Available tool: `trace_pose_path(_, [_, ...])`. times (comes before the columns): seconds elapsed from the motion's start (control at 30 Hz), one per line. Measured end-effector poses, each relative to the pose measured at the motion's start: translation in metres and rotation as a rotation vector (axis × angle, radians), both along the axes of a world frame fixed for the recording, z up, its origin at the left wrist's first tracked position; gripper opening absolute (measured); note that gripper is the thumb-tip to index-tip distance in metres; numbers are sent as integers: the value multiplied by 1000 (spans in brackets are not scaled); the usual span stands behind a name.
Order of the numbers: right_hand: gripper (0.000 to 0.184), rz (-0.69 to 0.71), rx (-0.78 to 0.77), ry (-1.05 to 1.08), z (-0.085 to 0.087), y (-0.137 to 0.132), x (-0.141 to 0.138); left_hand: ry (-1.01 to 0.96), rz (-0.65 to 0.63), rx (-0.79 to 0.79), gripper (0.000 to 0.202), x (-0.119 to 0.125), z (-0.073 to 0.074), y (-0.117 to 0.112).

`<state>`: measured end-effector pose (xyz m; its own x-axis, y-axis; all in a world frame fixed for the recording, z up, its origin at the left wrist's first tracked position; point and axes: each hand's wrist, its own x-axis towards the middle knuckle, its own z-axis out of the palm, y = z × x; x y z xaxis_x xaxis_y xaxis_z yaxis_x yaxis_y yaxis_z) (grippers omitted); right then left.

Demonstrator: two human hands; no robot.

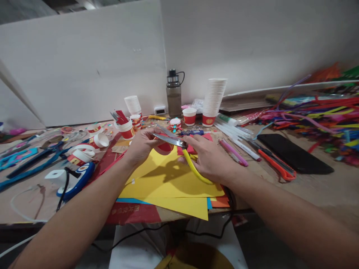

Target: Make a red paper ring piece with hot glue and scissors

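Observation:
My right hand point(206, 155) is closed around yellow-handled scissors point(193, 168). Their blades stand apart and point left, toward my left hand point(144, 144). Its fingers pinch a red paper piece point(165, 147) with a curved lower edge, close to the blades. Whether the blades touch the piece I cannot tell. Below both hands lie yellow paper sheets point(168, 186), with blue and orange sheets showing under their front edge. A smaller red paper point(206, 140) lies behind my right hand.
A bottle point(174, 97), a tall stack of paper cups point(214, 102) and a single cup point(189, 117) stand at the back. On the right are markers point(234, 152), an orange cutter knife point(276, 164), a black phone point(294, 154) and colourful pipe cleaners point(316, 116). A blue-and-white glue gun point(74, 181) sits left.

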<state>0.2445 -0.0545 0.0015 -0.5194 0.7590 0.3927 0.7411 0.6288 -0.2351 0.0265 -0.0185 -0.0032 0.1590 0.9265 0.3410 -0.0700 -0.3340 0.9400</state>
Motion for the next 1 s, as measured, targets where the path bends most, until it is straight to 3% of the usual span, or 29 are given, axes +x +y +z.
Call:
trace_pose_path(0.27, [63,-27,7,-36,1,-1,0,68,-1,-43,19,-2,0,-1])
trace_pose_path(0.47, [57,-43,-10,-31,2,-2,0,97,39,-70,14,-4,-2,2])
trace_pose_path(0.73, [35,-2,-117,221,5,4,2,32,-31,-3,16,4,-3,-4])
trace_pose_path(0.9, [33,-13,-130,288,5,5,3,185,13,23,13,7,0,-8])
trace_pose_path(1.0, [36,-21,-154,319,4,5,3,164,8,-15,16,7,-2,-5])
